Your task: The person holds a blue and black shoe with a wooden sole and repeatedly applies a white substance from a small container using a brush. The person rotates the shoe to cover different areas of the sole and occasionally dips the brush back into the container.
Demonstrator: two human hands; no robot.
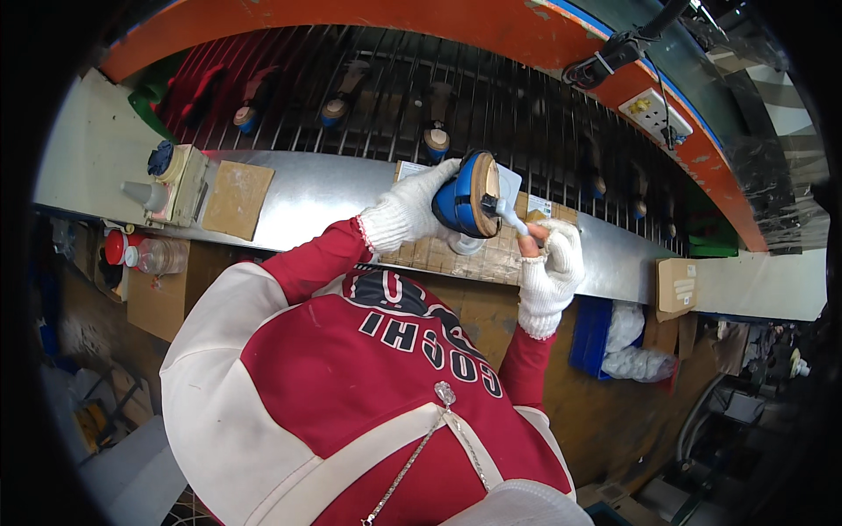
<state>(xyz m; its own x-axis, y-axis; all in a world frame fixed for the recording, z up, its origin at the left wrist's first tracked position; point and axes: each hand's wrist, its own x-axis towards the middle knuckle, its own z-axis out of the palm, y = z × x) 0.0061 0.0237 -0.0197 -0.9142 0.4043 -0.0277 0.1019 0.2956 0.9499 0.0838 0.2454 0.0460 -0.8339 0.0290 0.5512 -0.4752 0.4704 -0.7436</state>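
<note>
My left hand point(399, 210), in a white knit glove, grips a blue shoe upper point(452, 207) that seems stretched over a last. Its tan underside point(485, 181) faces right, toward my other hand. My right hand point(554, 267), gloved with bare fingertips showing, pinches a pale-handled brush point(512, 219). The brush's dark head meets the lower part of the underside. Beneath my hands a cardboard sheet point(491, 263) lies on the metal bench. A small white round dish point(467, 245) sits under the shoe, partly hidden by it.
Beyond the bench runs a rack of metal bars point(386, 105) carrying several shoes on lasts, one point(436, 140) just behind my left hand. An orange beam point(491, 39) arches over it. At left are a brown board point(238, 200) and a small device point(175, 188); at right, a cardboard box point(675, 287).
</note>
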